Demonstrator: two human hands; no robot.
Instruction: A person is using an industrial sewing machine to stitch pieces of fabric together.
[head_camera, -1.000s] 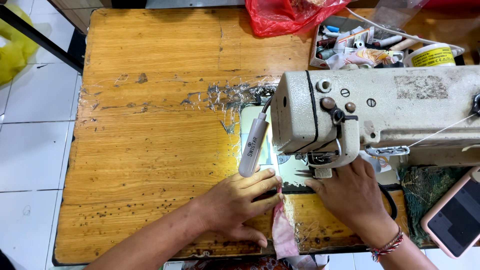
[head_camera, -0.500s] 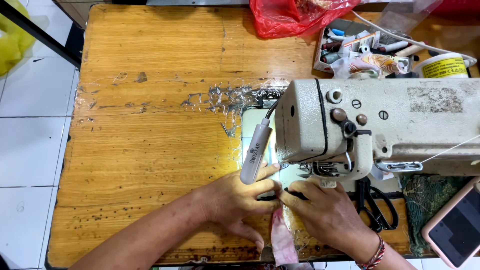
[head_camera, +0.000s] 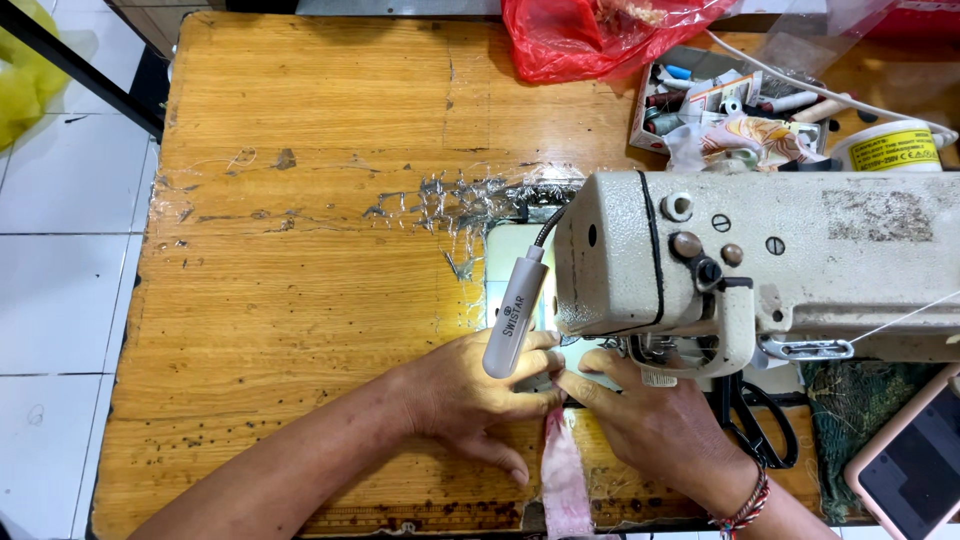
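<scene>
While the wooden table (head_camera: 300, 200) lies bare at left, left hand (head_camera: 480, 395) presses flat, fingers spread, beside pink fabric strip (head_camera: 563, 475). Lamp head (head_camera: 513, 318) hides its fingertips. Right hand (head_camera: 650, 420) pinches the strip under sewing machine (head_camera: 800, 260); scissors (head_camera: 765, 425), phone (head_camera: 915, 465) right.

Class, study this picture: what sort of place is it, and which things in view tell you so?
Probably a small tailoring or sewing workshop. A cream industrial sewing machine sits on a worn wooden table, both hands feed a pink fabric strip under it, and a box of thread spools stands behind.
</scene>
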